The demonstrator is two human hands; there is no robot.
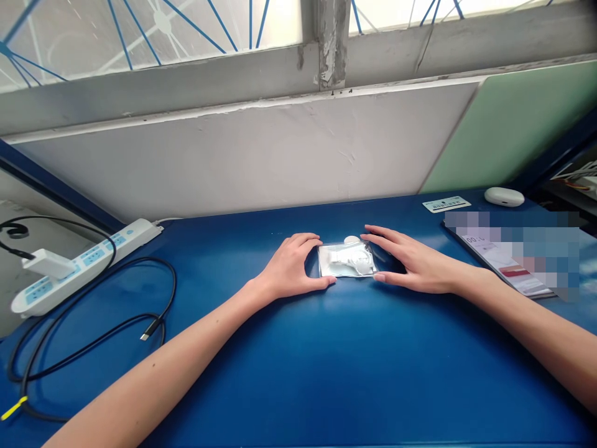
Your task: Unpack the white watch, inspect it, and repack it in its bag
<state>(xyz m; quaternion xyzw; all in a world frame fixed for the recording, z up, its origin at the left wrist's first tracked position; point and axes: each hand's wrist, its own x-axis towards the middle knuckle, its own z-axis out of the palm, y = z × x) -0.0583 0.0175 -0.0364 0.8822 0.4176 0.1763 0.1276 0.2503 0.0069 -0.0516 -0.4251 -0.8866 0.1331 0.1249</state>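
Observation:
A small clear plastic bag (332,264) lies flat on the blue tabletop (336,361), between my two hands. Inside it are white things, among them what looks like a coiled white cord (361,261). A round white piece (352,240) shows at the bag's far edge; I cannot tell if it is inside. My left hand (291,264) curves around the bag's left end, thumb and fingers apart, fingertips at its corners. At the right end, my right hand (410,261) rests with fingers and thumb spread, the tips at or very near the bag's edge.
On the left lie a white power strip (133,235) with a white charger (49,264) plugged in and a looped black cable (175,280). To the right are a tablet-like screen (494,252), a card (446,205) and a white oval case (504,196). A pale wall panel (261,158) stands behind.

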